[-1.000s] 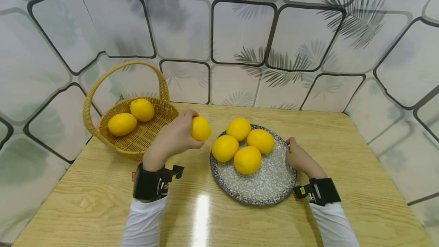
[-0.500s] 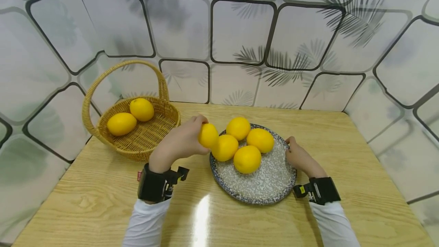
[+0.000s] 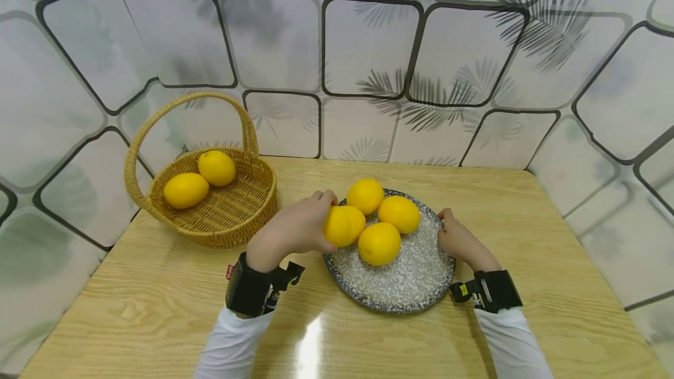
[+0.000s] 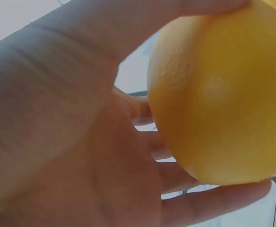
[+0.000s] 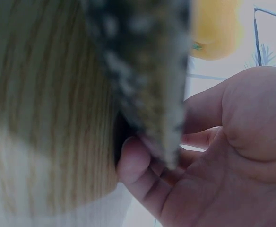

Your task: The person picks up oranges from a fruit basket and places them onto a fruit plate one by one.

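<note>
A yellow-orange orange (image 4: 223,104) fills much of the left wrist view, held between the thumb and fingers of my left hand (image 3: 295,228). In the head view that orange is at the left rim of the speckled grey plate (image 3: 400,285), overlapping an orange (image 3: 358,224) there; whether they touch cannot be told. Three more oranges (image 3: 379,244) show on the plate. My right hand (image 3: 463,244) grips the plate's right rim. In the right wrist view, its fingertips (image 5: 134,161) curl at the blurred plate edge (image 5: 147,71).
A wicker basket (image 3: 239,235) with a tall handle (image 3: 134,151) stands to the left, two oranges (image 3: 186,190) inside it. The wooden table (image 3: 158,309) meets a patterned wall covering (image 3: 368,45) at the back and sides.
My left hand has carried its orange rightward and slightly down, from beside the basket to the plate's left rim. My right hand and the plate have stayed in place.
</note>
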The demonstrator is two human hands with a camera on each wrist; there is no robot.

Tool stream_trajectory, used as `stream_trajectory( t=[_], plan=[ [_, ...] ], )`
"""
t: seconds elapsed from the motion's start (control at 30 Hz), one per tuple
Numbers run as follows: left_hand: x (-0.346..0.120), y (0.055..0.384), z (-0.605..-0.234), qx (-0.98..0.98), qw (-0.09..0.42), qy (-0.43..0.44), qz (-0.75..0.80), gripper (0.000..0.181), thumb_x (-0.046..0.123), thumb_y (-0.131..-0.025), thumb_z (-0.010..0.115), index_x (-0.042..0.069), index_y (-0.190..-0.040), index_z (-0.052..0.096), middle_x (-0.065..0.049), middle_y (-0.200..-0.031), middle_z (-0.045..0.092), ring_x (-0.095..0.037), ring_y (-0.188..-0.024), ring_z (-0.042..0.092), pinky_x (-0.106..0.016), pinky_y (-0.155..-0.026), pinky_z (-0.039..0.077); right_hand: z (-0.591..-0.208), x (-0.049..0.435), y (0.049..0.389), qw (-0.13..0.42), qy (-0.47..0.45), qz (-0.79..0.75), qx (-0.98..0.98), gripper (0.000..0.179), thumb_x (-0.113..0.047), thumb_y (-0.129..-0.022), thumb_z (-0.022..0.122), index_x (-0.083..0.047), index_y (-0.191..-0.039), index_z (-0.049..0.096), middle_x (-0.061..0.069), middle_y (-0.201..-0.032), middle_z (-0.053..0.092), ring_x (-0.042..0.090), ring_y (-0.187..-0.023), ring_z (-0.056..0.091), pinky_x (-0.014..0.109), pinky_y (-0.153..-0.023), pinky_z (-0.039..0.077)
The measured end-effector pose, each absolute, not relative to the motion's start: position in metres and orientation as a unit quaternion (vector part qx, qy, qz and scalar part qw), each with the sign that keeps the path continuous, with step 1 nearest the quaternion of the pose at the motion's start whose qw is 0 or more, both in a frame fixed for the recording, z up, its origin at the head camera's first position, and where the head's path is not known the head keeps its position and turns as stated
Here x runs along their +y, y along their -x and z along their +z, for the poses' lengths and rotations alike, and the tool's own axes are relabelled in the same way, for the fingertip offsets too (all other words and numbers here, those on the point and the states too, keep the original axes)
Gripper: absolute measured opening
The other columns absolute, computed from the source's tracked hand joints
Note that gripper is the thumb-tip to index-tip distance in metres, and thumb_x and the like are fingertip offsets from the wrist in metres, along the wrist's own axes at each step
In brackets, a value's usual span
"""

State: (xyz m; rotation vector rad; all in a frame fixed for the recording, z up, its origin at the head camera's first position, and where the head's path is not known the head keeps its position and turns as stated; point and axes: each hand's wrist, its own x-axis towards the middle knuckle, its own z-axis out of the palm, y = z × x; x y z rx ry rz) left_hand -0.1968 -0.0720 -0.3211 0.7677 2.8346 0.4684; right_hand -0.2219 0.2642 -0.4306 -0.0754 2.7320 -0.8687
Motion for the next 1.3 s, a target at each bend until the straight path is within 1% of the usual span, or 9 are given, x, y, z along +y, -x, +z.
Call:
stream_trajectory(
  t=[0.1,0.23,0.33,0.5,0.7,0.83,1.0,1.13,1.3],
  plan=[
    [-0.067,0.195,-0.321,0.949,0.088,-0.266,0.145,0.072,0.028,-0.065,0.08,0.007,-0.127,0.048,-0.011,-0.112,0.061,-0.022,-0.088,0.059,-0.039,-0.074,0.055,-0.43,0.264,0.221,0.135,0.03,-0.301,0.944,0.039,-0.004,-0.099,0.028,0.014,-0.133,0.025,0.006,-0.071,0.04,0.015,-0.055,0.036,0.028,-0.051,0.034],
    [-0.063,0.193,-0.322,0.945,0.1,-0.281,0.132,0.077,0.028,-0.063,0.08,0.01,-0.131,0.048,-0.009,-0.122,0.06,-0.025,-0.101,0.056,-0.042,-0.082,0.055,-0.429,0.264,0.221,0.136,0.029,-0.3,0.944,0.039,-0.004,-0.099,0.028,0.014,-0.133,0.024,0.006,-0.071,0.04,0.014,-0.055,0.035,0.028,-0.051,0.034],
    [-0.061,0.192,-0.324,0.94,0.105,-0.297,0.134,0.076,0.027,-0.063,0.08,0.012,-0.131,0.05,-0.007,-0.127,0.059,-0.026,-0.106,0.053,-0.043,-0.087,0.054,-0.43,0.264,0.221,0.138,0.027,-0.299,0.944,0.039,-0.005,-0.099,0.027,0.013,-0.134,0.024,0.005,-0.069,0.037,0.014,-0.054,0.034,0.028,-0.051,0.034],
    [-0.058,0.19,-0.326,0.931,0.113,-0.322,0.131,0.068,0.027,-0.064,0.081,0.016,-0.126,0.054,-0.004,-0.126,0.062,-0.026,-0.102,0.052,-0.043,-0.083,0.053,-0.43,0.264,0.221,0.14,0.027,-0.301,0.943,0.04,-0.004,-0.099,0.026,0.014,-0.134,0.023,0.003,-0.069,0.036,0.014,-0.054,0.034,0.028,-0.051,0.034],
    [-0.053,0.187,-0.327,0.926,0.121,-0.335,0.124,0.065,0.026,-0.063,0.082,0.018,-0.122,0.056,-0.001,-0.123,0.065,-0.025,-0.1,0.05,-0.041,-0.079,0.054,-0.429,0.263,0.221,0.14,0.025,-0.3,0.943,0.04,-0.005,-0.099,0.027,0.013,-0.135,0.023,0.004,-0.069,0.037,0.014,-0.054,0.036,0.028,-0.051,0.034],
    [-0.049,0.188,-0.33,0.925,0.118,-0.341,0.118,0.066,0.026,-0.063,0.081,0.018,-0.123,0.056,-0.002,-0.122,0.065,-0.026,-0.101,0.051,-0.041,-0.082,0.054,-0.429,0.263,0.221,0.142,0.023,-0.301,0.943,0.04,-0.005,-0.099,0.027,0.013,-0.135,0.023,0.005,-0.07,0.038,0.015,-0.055,0.037,0.028,-0.052,0.035],
    [-0.045,0.188,-0.333,0.925,0.119,-0.345,0.109,0.067,0.029,-0.066,0.081,0.017,-0.126,0.055,-0.003,-0.126,0.06,-0.026,-0.104,0.051,-0.041,-0.087,0.054,-0.429,0.263,0.222,0.142,0.023,-0.299,0.943,0.04,-0.005,-0.099,0.027,0.013,-0.135,0.023,0.005,-0.07,0.039,0.015,-0.055,0.037,0.028,-0.052,0.035],
    [-0.043,0.188,-0.335,0.926,0.124,-0.345,0.095,0.065,0.03,-0.067,0.08,0.018,-0.126,0.054,-0.005,-0.126,0.055,-0.025,-0.105,0.049,-0.04,-0.086,0.054,-0.429,0.263,0.222,0.141,0.023,-0.294,0.945,0.04,-0.005,-0.099,0.027,0.013,-0.135,0.023,0.004,-0.069,0.038,0.015,-0.055,0.037,0.028,-0.051,0.035],
    [-0.04,0.187,-0.336,0.927,0.131,-0.343,0.078,0.065,0.031,-0.068,0.079,0.019,-0.127,0.054,-0.006,-0.125,0.055,-0.024,-0.106,0.048,-0.039,-0.085,0.054,-0.429,0.263,0.222,0.143,0.021,-0.296,0.944,0.04,-0.005,-0.099,0.027,0.013,-0.135,0.023,0.004,-0.068,0.036,0.015,-0.054,0.037,0.028,-0.051,0.035]
  ],
)
